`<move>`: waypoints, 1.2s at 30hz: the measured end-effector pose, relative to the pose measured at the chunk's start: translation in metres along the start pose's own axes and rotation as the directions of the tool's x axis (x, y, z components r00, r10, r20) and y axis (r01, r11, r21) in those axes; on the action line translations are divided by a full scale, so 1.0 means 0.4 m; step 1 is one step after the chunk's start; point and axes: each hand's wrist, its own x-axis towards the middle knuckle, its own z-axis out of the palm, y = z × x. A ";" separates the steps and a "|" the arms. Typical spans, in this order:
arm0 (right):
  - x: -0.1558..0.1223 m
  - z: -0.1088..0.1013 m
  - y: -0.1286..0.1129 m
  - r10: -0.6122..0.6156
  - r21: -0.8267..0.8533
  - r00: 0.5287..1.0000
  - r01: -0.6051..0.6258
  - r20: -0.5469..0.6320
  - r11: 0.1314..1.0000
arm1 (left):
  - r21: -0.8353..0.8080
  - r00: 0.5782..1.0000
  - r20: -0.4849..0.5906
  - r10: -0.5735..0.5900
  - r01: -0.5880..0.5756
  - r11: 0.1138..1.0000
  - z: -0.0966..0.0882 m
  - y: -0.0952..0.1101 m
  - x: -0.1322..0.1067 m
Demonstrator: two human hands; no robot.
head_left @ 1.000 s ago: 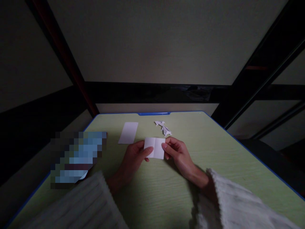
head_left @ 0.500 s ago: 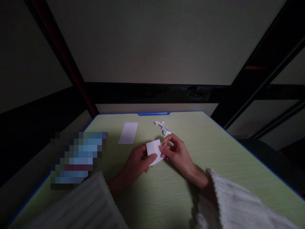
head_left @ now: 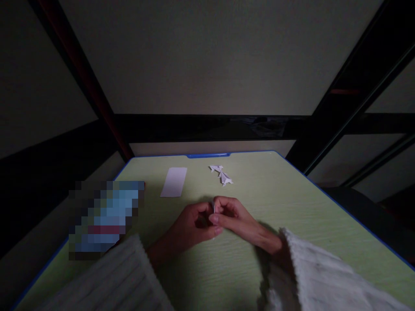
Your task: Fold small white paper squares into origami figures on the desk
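A small folded piece of white paper (head_left: 213,206) is pinched between my two hands above the table, turned nearly edge-on. Only a thin strip of it shows; fingers hide the rest. My left hand (head_left: 191,221) is closed on it from the left, thumb pointing right along the near side. From the right, my right hand (head_left: 236,218) grips it with bent fingers and thumb, the thumbs close together. Just beyond my hands lie two small folded white paper figures (head_left: 224,178), close to each other and pointed in shape.
A flat white sheet of paper (head_left: 174,182) lies at the back left of the pale green table (head_left: 308,224), which has a blue rim. At the left edge is a pixelated bluish object (head_left: 106,216). A panelled wall (head_left: 207,65) stands behind the table.
The folded paper has turned from facing me to nearly edge-on. My right hand has moved slightly down, and both hands now cover most of the paper, uncovering the paper figures behind.
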 end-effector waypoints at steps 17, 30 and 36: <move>-0.002 -0.002 0.001 -0.038 0.091 0.998 0.035 0.041 0.995 | -0.077 0.997 0.041 -0.058 0.061 0.995 -0.013 -0.012 0.005; -0.006 -0.014 0.015 -0.094 0.099 0.996 0.094 -0.005 0.991 | -0.068 0.999 -0.007 -0.034 0.034 0.997 -0.010 -0.001 0.002; 0.006 -0.027 0.014 -0.143 -0.126 0.941 0.109 -0.307 0.986 | 0.062 0.948 -0.306 0.087 -0.071 0.995 -0.028 -0.020 0.024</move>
